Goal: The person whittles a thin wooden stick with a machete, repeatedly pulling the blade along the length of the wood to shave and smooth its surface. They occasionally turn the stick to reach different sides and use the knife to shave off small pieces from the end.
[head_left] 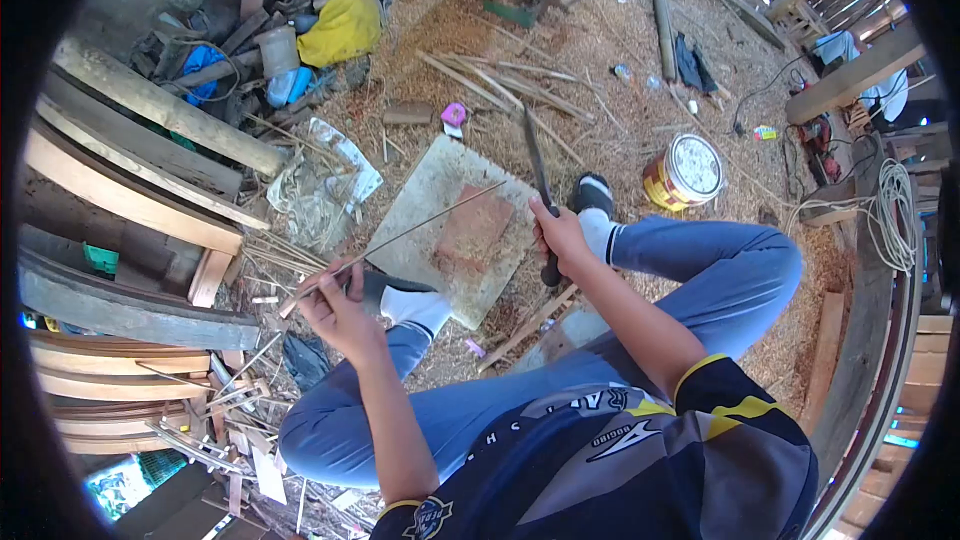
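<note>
My left hand (342, 316) is closed around the thicker end of a long thin wooden stick (430, 220), which slants up and right above a square grey board (415, 195). My right hand (562, 238) grips the dark handle of a machete (537, 155), its long narrow blade pointing away from me. Blade and stick are apart. A reddish flat block (473, 228) lies on the board between my feet, below the stick's far half.
Wood shavings cover the floor. Beyond the board lie several loose sticks (520, 80) and a pink object (454, 115). A yellow-red bucket (684, 172) stands by my right foot. Stacked curved planks (130, 290) line the left; coiled rope (893, 215) hangs at right.
</note>
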`<state>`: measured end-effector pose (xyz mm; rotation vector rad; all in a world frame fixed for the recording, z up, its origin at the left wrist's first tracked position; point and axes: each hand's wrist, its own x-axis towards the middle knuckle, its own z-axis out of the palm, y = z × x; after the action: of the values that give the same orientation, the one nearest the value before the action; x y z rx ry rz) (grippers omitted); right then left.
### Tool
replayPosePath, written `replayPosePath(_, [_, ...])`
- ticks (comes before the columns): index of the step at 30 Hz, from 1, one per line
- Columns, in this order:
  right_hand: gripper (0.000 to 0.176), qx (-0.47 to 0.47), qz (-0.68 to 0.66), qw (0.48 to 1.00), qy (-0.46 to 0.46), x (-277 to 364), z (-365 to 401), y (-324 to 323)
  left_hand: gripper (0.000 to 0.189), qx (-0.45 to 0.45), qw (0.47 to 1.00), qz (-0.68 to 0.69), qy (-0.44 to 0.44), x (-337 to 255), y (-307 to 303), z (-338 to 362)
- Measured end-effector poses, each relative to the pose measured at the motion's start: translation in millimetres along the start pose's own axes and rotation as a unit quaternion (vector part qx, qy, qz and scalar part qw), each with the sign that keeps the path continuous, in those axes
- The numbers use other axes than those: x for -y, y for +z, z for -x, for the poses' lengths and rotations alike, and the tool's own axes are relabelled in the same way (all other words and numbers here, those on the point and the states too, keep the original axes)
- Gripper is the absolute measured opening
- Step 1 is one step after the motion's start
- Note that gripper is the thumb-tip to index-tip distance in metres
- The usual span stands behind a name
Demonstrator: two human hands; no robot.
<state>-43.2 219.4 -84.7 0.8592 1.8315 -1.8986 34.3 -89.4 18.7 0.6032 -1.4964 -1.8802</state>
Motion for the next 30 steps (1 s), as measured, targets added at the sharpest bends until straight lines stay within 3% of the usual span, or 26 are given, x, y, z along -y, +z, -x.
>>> replayPosePath(3, [0.045, -0.019, -0.070, 0.997, -0.024, 43, 12, -7, 0.010, 0.028, 0.996, 0.077, 0.023, -22, -10, -11])
replayPosePath(9, [0.034, 0.068, -0.165, 0.979, -0.100, 143, 61, -32, 0.011, 0.060, 0.975, 0.208, 0.050, -79, -2, -16])
replayPosePath(14, [0.034, 0.140, -0.158, 0.958, -0.193, 197, 104, -48, 0.010, 0.082, 0.962, 0.257, 0.044, -118, 11, -1])
replayPosePath(18, [0.026, 0.201, -0.143, 0.942, -0.227, 218, 144, -71, 0.010, 0.113, 0.950, 0.286, 0.052, -145, 18, -1])
replayPosePath(23, [0.020, 0.326, -0.231, 0.884, -0.242, 218, 191, -109, 0.013, 0.146, 0.953, 0.265, 0.021, -181, 29, -12])
replayPosePath(26, [0.017, 0.301, -0.217, 0.891, -0.262, 216, 211, -131, 0.016, 0.160, 0.954, 0.253, 0.011, -188, 43, -23])
replayPosePath(30, [0.017, 0.278, -0.092, 0.904, -0.312, 224, 227, -153, 0.021, 0.190, 0.959, 0.211, -0.009, -207, 87, -40])
